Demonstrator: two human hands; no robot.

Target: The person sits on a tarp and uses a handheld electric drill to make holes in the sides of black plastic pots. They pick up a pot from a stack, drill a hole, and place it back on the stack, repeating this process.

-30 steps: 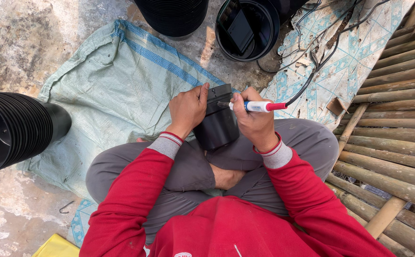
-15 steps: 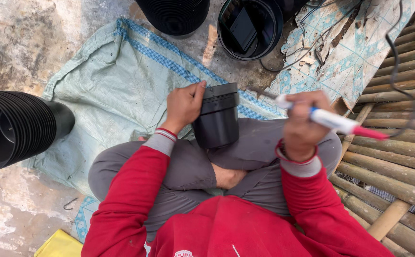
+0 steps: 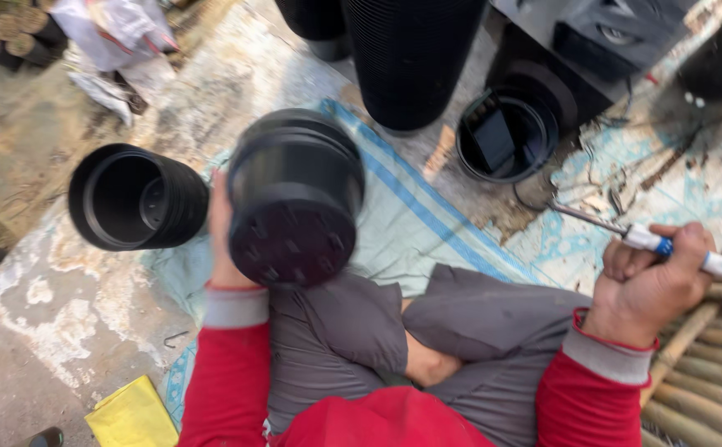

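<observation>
We sit cross-legged on a pale woven sack [image 3: 427,223] spread over the ground. Our left hand [image 3: 222,240] has its fingers closed round a black plastic pot [image 3: 295,199], lifted sideways with its holed base facing us, beside the stack of black pots [image 3: 133,199] lying on its side. Our right hand [image 3: 650,277] is fisted on a soldering-type tool [image 3: 667,247], held off to the side, tip away from the pot.

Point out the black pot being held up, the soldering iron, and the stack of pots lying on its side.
black pot [image 3: 295,236], head view, on its perforated base.
soldering iron [image 3: 649,240], head view, on its white handle.
stack of pots [image 3: 133,197], head view, on its open mouth.
</observation>
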